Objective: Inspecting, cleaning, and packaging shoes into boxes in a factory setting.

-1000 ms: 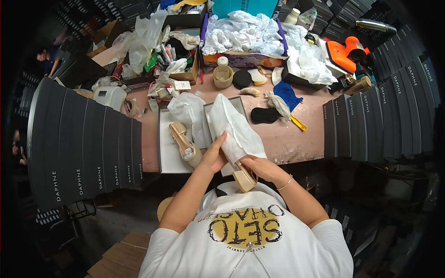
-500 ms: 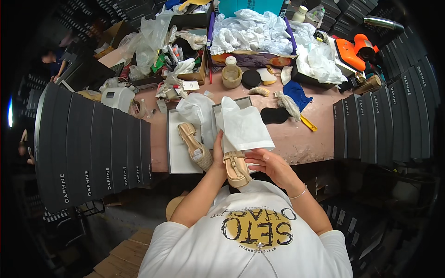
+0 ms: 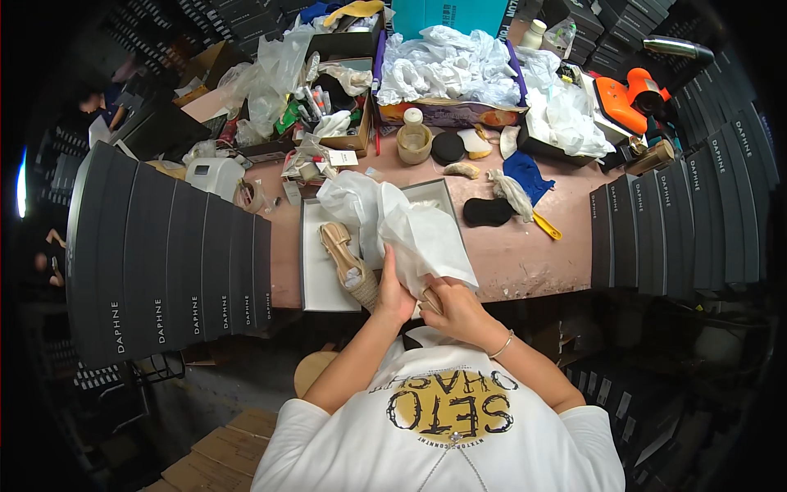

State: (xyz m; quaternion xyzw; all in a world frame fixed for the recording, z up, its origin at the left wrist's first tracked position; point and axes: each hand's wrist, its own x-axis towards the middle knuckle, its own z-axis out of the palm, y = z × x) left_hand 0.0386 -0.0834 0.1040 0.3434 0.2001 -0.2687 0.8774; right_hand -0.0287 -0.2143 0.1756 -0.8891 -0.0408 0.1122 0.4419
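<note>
Since half a second ago, both hands have drawn nearer the table's near edge, pulling the white tissue sheet (image 3: 422, 238) over the second sandal, now almost hidden. Left hand (image 3: 393, 291) presses flat on the paper; right hand (image 3: 455, 307) pinches paper and sandal together. One beige sandal (image 3: 348, 262) lies bare in the open white box (image 3: 316, 279). Two black box stacks (image 3: 164, 254) flank the narrow pink tabletop (image 3: 525, 254); clutter crowds the far side.
</note>
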